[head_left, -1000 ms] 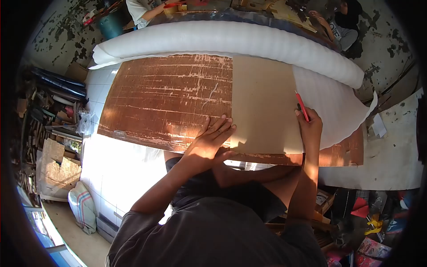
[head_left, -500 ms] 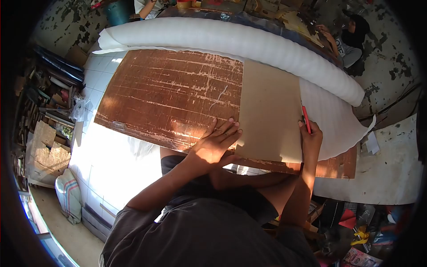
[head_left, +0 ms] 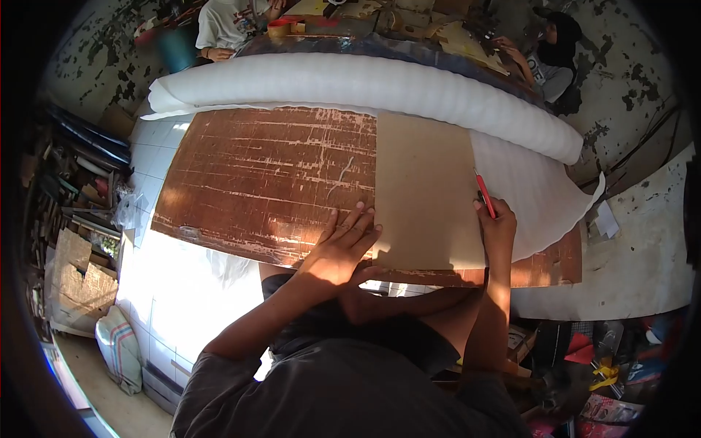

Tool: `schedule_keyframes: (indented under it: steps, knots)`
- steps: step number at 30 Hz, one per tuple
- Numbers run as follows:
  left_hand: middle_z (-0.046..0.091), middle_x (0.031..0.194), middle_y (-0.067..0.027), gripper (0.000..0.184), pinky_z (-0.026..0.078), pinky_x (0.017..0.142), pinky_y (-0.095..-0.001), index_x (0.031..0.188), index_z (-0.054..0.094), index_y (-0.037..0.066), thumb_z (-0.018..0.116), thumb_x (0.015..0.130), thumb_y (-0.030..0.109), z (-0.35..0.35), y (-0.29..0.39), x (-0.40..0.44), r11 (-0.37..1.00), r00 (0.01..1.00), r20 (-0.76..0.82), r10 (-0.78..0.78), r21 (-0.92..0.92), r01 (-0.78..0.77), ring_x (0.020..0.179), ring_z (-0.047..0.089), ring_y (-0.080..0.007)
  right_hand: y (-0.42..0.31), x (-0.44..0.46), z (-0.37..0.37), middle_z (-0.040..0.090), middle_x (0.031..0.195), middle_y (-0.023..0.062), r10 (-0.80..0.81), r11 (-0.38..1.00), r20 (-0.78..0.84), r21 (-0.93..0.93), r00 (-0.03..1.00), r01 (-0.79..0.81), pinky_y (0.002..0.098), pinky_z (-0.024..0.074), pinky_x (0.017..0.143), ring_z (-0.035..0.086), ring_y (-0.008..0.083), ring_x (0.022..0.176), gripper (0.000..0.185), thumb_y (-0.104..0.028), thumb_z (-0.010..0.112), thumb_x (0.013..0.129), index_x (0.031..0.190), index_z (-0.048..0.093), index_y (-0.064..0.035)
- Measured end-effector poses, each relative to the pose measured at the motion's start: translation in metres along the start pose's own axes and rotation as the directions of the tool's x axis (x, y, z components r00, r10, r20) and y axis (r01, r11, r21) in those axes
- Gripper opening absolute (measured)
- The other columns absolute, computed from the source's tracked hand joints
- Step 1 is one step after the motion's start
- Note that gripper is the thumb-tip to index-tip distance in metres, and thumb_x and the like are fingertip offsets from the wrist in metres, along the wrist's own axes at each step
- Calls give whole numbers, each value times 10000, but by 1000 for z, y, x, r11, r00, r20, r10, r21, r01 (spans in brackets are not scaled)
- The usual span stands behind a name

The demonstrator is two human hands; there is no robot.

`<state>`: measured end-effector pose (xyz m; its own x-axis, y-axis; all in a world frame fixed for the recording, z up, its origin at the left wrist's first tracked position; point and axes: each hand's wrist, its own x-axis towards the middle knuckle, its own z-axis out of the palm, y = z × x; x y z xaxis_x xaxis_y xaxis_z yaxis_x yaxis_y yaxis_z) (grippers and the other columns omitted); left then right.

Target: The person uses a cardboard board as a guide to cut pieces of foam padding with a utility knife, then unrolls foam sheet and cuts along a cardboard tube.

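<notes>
A beige cardboard sheet lies on a scratched brown board, partly over white foam sheeting at its right. My left hand rests flat with fingers spread at the cardboard's lower left edge, its fingertips mostly on the brown board. In my right hand is a slim red utility knife, its thin tip pointing up and away along the cardboard's right edge. Whether the tip touches the sheet I cannot tell.
A thick roll of white foam stretches across the far side. Two people sit beyond it, one at each side. A pale sheet lies at the right. Wood scraps and a sack stand at the left.
The view has shifted, showing more of the person at the far left. My right hand's knife leans more to the left. My left hand keeps its place at the cardboard's edge.
</notes>
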<state>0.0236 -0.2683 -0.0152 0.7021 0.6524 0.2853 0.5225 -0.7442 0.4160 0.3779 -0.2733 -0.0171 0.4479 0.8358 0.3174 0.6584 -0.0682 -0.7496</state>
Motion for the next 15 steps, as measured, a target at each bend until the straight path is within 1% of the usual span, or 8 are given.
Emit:
schedule_keyframes:
  steps: [2, 3, 6, 7, 8, 10, 13, 15]
  knots:
    - [412, 1590, -199, 587, 206, 1246, -582, 1350, 612, 15, 706, 936, 420, -12, 1, 9, 992, 999, 9, 50, 117, -51, 1552, 259, -347, -2, -2, 0, 624, 835, 127, -3, 1000, -14, -1, 1000, 3, 338, 476, 722, 574, 230, 713, 239, -128, 753, 898, 1109, 748, -16]
    - [450, 1559, -210, 480, 228, 1239, -581, 1228, 678, 8, 685, 952, 401, -18, 5, 19, 992, 997, -8, 75, 103, -73, 1528, 310, -359, -3, -2, -1, 611, 819, 127, -16, 1000, -12, -2, 1000, 16, 344, 471, 702, 565, 228, 695, 234, -125, 753, 897, 1104, 749, -17]
    - [488, 1524, -217, 388, 266, 1233, -564, 1156, 700, -1, 664, 974, 340, -25, 7, 53, 981, 988, 30, 149, 120, -151, 1492, 373, -365, -3, -1, -2, 593, 770, 87, -1, 1000, -16, 8, 1000, 2, 308, 467, 721, 558, 167, 719, 269, -149, 778, 892, 1105, 740, 10]
    - [535, 1472, -228, 311, 308, 1223, -542, 1158, 686, -15, 627, 999, 246, -21, 5, 69, 974, 980, 9, 200, 108, -200, 1444, 437, -376, -4, -2, -2, 599, 778, 90, -6, 1000, -21, 10, 1000, 6, 318, 466, 715, 557, 180, 712, 261, -142, 774, 890, 1103, 743, 4]
    - [535, 1472, -228, 311, 308, 1223, -542, 1158, 686, -15, 627, 999, 246, -12, -1, 88, 970, 976, 12, 216, 112, -216, 1444, 437, -376, -5, -2, -2, 599, 778, 90, -2, 1000, -37, 11, 999, 3, 318, 466, 715, 557, 180, 712, 261, -142, 774, 890, 1103, 743, 4]
    - [551, 1445, -240, 285, 343, 1211, -517, 1197, 661, -26, 590, 1007, 174, 11, -13, 130, 973, 973, -8, 229, -14, -229, 1411, 468, -390, -5, -2, -2, 602, 788, 94, 1, 1000, -28, 16, 1000, 0, 325, 464, 710, 556, 189, 710, 254, -133, 771, 885, 1097, 745, 5]
    - [572, 1411, -249, 304, 373, 1189, -509, 1246, 626, -37, 559, 1013, 147, 30, -12, 193, 970, 975, 29, 221, -109, -217, 1372, 499, -405, -6, -3, -3, 597, 796, 99, 1, 1000, -38, 26, 999, 0, 330, 461, 704, 553, 196, 710, 246, -118, 765, 880, 1094, 746, 2]
    - [579, 1396, -251, 321, 392, 1166, -508, 1271, 606, -43, 549, 1019, 147, 51, -19, 225, 962, 977, -87, 196, -174, -209, 1342, 524, -408, -5, -3, -3, 604, 802, 106, 11, 999, -38, 37, 999, -9, 331, 466, 698, 551, 208, 697, 246, -113, 767, 874, 1093, 747, -2]
